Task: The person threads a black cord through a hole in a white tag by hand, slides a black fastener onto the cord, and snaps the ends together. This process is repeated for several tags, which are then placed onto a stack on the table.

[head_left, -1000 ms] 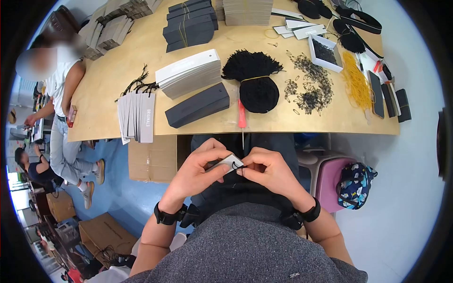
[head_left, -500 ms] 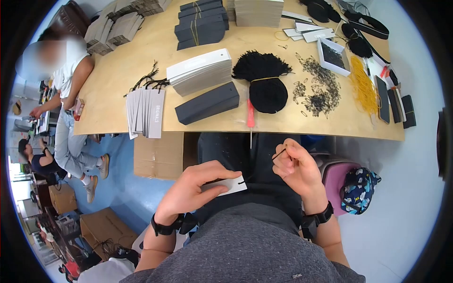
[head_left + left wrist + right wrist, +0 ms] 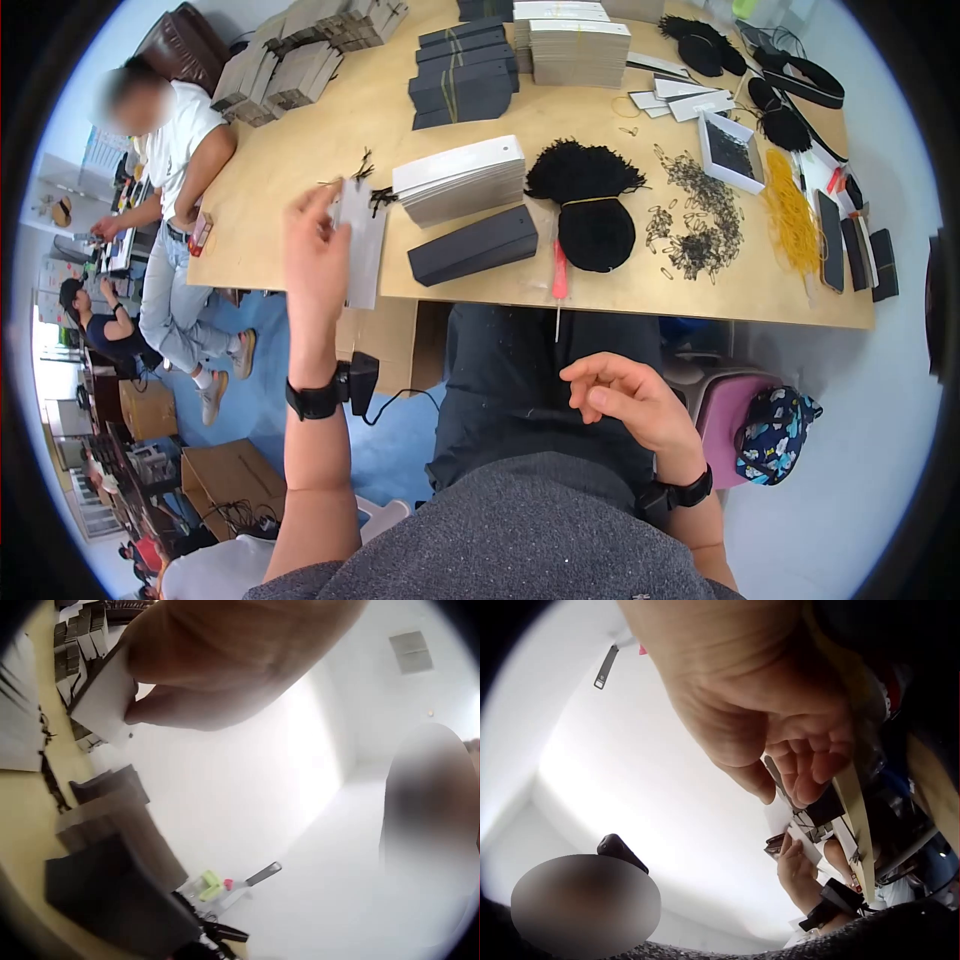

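My left hand [image 3: 318, 255] is raised over the left part of the table edge, beside a fanned pile of white hang tags [image 3: 366, 250] with black cords. In the left wrist view its thumb and fingers pinch a white hang tag [image 3: 106, 701]; in the head view the hand hides most of that tag. My right hand [image 3: 632, 402] hovers over my lap, below the table edge, with fingers loosely bent and nothing between them. Nearest to it on the table is a red-handled awl [image 3: 559, 272], its metal shaft sticking out past the edge.
Stacks of white tags [image 3: 460, 182] and black tags [image 3: 472, 246] stand mid-table. Right of them lie a black cord bundle [image 3: 597, 235], loose safety pins [image 3: 700, 235], a white box [image 3: 748, 180] and yellow rubber bands [image 3: 795, 225]. A person [image 3: 185, 125] sits at the table's left end.
My left hand has carried the tag from above my lap up and left to the tag pile. The right hand, earlier pinching a black cord at the tag, has lowered with its fingers loosened.
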Motion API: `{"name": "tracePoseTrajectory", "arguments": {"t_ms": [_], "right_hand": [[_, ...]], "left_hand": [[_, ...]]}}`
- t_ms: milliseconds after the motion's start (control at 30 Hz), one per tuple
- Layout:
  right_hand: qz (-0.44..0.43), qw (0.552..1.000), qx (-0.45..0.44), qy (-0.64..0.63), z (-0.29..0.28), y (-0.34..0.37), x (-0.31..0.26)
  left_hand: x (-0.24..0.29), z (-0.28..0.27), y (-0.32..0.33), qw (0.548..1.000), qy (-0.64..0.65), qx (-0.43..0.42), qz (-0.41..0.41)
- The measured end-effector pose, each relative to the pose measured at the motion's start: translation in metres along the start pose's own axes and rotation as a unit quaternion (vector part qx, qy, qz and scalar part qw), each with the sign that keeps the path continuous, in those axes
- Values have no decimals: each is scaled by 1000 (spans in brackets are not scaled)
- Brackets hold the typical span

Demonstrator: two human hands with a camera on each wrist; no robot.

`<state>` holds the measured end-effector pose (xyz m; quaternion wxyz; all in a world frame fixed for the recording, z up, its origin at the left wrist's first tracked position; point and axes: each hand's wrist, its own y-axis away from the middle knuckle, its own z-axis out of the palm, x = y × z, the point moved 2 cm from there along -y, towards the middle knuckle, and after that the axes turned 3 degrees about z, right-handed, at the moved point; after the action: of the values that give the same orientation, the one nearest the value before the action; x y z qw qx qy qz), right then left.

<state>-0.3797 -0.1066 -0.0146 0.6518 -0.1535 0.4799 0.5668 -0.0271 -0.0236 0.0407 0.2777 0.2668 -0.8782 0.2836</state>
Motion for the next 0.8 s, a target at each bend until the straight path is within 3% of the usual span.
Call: {"name": "tracePoseTrajectory", "arguments": {"t_ms": [133, 267, 333, 367, 400, 467, 600, 667, 733, 800], "right_hand": [[14, 999, 30, 30, -4, 2, -9], [-25, 986, 97, 130, -7, -9, -17], [-203, 891, 210, 348, -9, -18, -29], [-253, 846, 275, 380, -4, -24, -37], [-253, 845, 277, 381, -6, -31, -39], [-350, 706, 347, 509, -10, -41, -44], [-371, 664, 382, 525, -15, -61, -52], [-367, 644, 370, 560, -17, -67, -56], [-365, 621, 359, 593, -14, -69, -56], [-388, 604, 365, 593, -11, -66, -57]], "left_hand": [[-54, 30, 19, 991, -115, -54, 41], [-71, 23, 16, 984, -171, -18, 54], [-83, 17, 7, 986, -163, -16, 33], [-85, 13, 7, 984, -169, -8, 48], [-79, 12, 9, 985, -168, -9, 50], [-42, 4, 20, 972, -174, 115, 104], [25, 11, 71, 969, -113, 151, 156], [55, 25, 92, 981, 11, 12, 196], [68, 43, 107, 961, 153, -121, 197], [77, 60, 114, 937, 249, -212, 123]]}}
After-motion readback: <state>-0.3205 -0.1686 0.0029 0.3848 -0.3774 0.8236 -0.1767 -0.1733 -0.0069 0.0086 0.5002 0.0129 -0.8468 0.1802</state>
